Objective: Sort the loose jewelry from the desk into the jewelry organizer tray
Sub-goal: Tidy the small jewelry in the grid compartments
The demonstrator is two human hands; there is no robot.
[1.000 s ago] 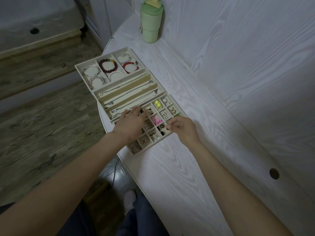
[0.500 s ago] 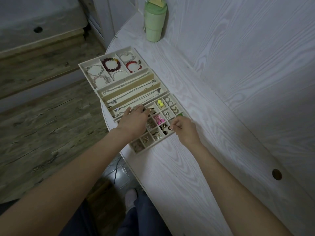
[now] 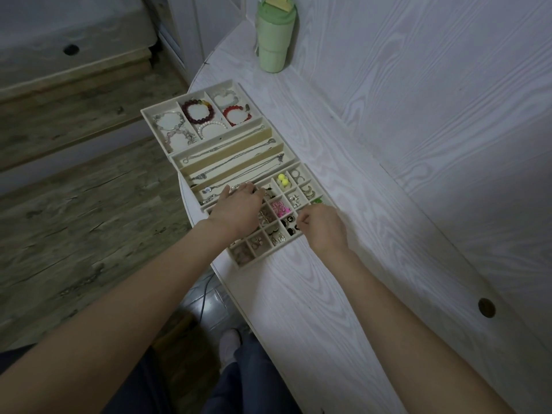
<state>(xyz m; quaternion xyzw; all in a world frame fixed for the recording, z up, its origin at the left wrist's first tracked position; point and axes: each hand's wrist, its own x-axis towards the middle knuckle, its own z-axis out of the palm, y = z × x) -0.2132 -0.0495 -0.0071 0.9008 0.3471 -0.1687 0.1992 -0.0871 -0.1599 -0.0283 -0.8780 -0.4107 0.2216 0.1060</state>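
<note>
Where compartments divide: tray, bracelets, necklaces.

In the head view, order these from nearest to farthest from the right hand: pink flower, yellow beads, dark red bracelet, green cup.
From the right hand:
1. Pink flower, just left of it.
2. Yellow beads, farther up the tray.
3. Dark red bracelet, tray's far end.
4. Green cup, beyond the tray.

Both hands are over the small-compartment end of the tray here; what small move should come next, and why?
Probably lower the right hand slightly and release into a small cell of the organizer tray. Its fingertips are pinched together right over the near-right cells, though any piece between them is too small to see. The left hand rests flat on the tray.
</note>
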